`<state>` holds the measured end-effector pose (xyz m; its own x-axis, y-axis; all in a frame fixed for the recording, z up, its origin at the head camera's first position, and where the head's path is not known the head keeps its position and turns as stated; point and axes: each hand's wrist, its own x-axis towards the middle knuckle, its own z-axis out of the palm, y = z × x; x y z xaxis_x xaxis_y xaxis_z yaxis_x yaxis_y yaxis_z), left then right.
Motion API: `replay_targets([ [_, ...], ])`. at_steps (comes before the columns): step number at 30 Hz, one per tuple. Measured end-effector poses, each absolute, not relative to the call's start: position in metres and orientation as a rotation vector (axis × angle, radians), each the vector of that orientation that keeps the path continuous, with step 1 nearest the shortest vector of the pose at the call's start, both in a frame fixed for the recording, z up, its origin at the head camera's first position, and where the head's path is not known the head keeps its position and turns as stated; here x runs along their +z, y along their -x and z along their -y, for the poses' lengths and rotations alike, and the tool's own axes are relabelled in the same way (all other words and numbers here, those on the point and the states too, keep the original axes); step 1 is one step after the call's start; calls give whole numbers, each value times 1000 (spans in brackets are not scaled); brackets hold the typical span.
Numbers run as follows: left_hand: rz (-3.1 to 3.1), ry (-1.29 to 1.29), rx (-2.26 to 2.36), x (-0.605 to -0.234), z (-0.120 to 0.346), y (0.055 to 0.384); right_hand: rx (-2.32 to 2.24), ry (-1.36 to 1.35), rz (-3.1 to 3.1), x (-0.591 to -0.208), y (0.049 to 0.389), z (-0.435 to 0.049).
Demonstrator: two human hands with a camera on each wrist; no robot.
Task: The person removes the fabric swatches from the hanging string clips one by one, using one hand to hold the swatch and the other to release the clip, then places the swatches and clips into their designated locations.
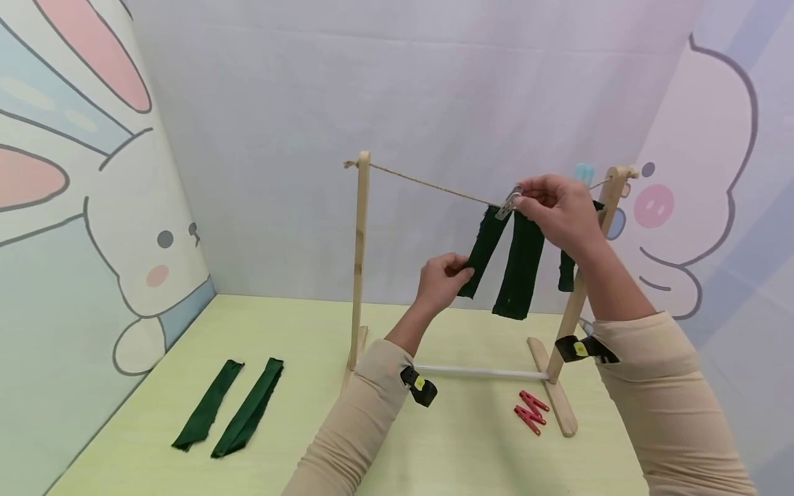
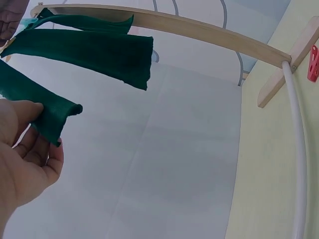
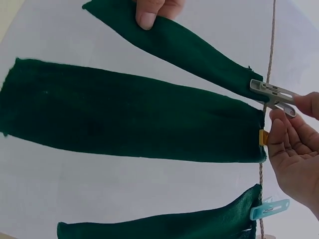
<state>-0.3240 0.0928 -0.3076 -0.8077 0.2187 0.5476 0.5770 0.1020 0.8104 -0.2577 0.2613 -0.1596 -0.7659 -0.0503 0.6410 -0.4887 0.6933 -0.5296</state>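
In the head view my left hand (image 1: 439, 281) pinches the lower end of a dark green cloth strip (image 1: 486, 241), thumb in front and fingers behind. My right hand (image 1: 567, 210) holds a grey clothespin (image 3: 271, 94) by its handles, between thumb and fingers. That clothespin's jaws lie over the strip's upper end at the rope (image 1: 428, 183). Beside it hangs a wider green strip (image 3: 134, 114) with a yellow clothespin (image 3: 263, 137) at its top. Farther along, a light-blue clothespin (image 3: 269, 209) holds another green strip (image 3: 159, 224), partly cut off in the right wrist view.
The rope spans two wooden posts, left (image 1: 360, 262) and right (image 1: 577, 296), joined low down by a white rod (image 1: 477, 372). Several red clothespins (image 1: 530, 411) lie near the right foot. Two green strips, one (image 1: 211, 406) beside the other (image 1: 251, 410), lie at the table's left.
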Motion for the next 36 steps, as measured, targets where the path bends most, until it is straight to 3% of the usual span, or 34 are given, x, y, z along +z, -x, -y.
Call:
replay_targets([
  [14,2044,909,-2103,-307,-94,314,1044,-298,1963,-159,260,-259],
  [25,2069,846,-2238,-302,-73,301,1114,-414,1790,-153,261,-259],
  [36,2083,780,-2265,-326,-34,275,1371,-317,1731,-214,229,-266],
])
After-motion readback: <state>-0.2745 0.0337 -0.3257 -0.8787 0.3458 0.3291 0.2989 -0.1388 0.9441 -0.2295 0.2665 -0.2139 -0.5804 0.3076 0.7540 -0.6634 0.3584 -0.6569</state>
